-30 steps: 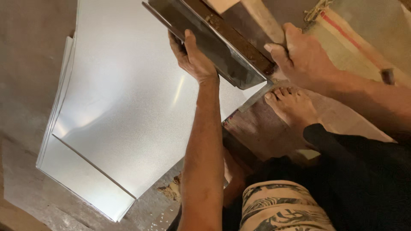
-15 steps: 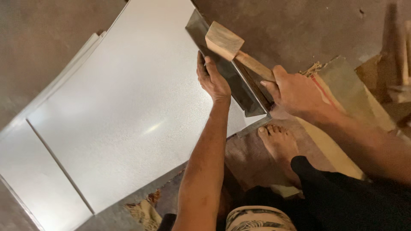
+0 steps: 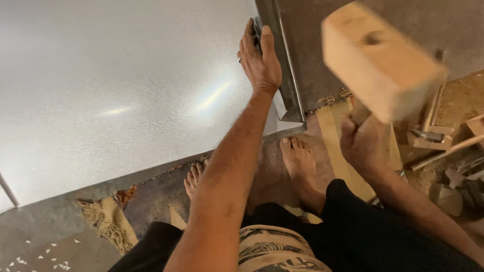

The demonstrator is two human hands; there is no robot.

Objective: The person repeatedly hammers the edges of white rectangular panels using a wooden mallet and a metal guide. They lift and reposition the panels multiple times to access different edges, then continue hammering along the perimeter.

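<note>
Gripping the handle of a wooden mallet (image 3: 380, 63), the right hand (image 3: 364, 146) holds its pale block head raised and blurred, up near the camera. Left hand (image 3: 261, 59) lies flat, fingers spread, pressing the right edge of a large shiny metal sheet (image 3: 121, 85) against a dark steel bar (image 3: 285, 75) on the floor, with two bare feet just below.
</note>
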